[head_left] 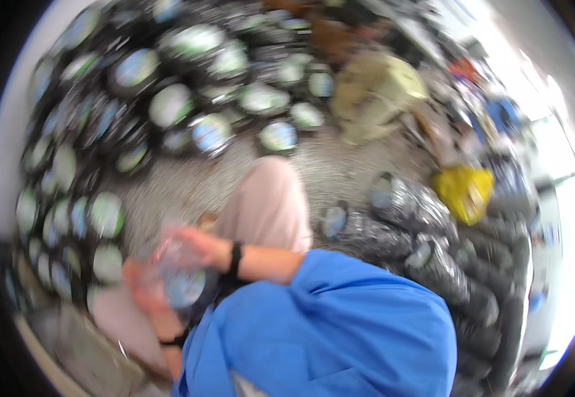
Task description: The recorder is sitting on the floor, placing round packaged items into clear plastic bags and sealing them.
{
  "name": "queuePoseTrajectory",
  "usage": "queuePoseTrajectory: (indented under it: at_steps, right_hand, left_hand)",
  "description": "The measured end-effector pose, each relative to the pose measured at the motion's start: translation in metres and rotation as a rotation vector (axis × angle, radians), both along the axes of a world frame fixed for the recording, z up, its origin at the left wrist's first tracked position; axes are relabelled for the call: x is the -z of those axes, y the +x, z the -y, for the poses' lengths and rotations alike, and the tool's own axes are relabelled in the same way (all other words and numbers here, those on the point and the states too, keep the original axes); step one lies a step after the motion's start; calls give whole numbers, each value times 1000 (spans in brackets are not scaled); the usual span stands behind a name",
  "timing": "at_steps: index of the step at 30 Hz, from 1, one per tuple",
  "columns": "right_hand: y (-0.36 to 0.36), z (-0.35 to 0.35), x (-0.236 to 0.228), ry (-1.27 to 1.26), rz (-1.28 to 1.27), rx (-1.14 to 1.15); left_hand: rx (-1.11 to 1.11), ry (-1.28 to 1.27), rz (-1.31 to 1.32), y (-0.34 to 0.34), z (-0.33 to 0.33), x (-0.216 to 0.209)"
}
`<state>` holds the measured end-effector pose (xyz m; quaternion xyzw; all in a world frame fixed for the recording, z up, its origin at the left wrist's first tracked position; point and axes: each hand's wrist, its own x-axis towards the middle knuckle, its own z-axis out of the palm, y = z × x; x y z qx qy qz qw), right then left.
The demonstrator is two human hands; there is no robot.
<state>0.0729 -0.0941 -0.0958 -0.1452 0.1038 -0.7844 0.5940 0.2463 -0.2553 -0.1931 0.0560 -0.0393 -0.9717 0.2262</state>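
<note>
Over my lap, between my two hands, is a dark bundle with a round blue-and-white label [185,289] on its end and clear plastic [168,255] about it. My right hand [191,243] reaches across from the right, its fingers bent and closed on the clear plastic. Against the left side of the bundle lies my left hand [143,288]; motion smears its fingers, so I cannot tell how they are closed. Both wrists carry dark bands. My forearms and the blue sleeve hide much of the bundle.
A high pile of black-wrapped bundles with round labels [170,106] fills the far and left sides. More black-wrapped rolls [413,208] are stacked at right. A beige sack [376,92] and a yellow bag [464,192] stand beyond them. Grey floor [168,182] shows before my knee.
</note>
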Motion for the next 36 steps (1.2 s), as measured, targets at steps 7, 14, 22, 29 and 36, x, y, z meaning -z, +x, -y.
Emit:
queuePoseTrajectory:
  at_steps: [7,14,22,29,36]
  right_hand:
    - [-16,8,24,75,281,-335]
    - [-4,3,-15,338,-298,-185]
    - [13,-13,-28,360,-1170,197]
    - [5,-21,-30,605,-1269,61]
    - [-17,-30,-36,269,-546,-132]
  left_hand:
    - [38,-211,577,-58,-80,-167]
    - [-26,-814,80,-38,-58,-98]
    - [-290,-1928,938,-61,-116,-155]
    - [-430,-2379,1065,-41,-66,-151]
    - [-107,-1089,533,-61,-104,-163]
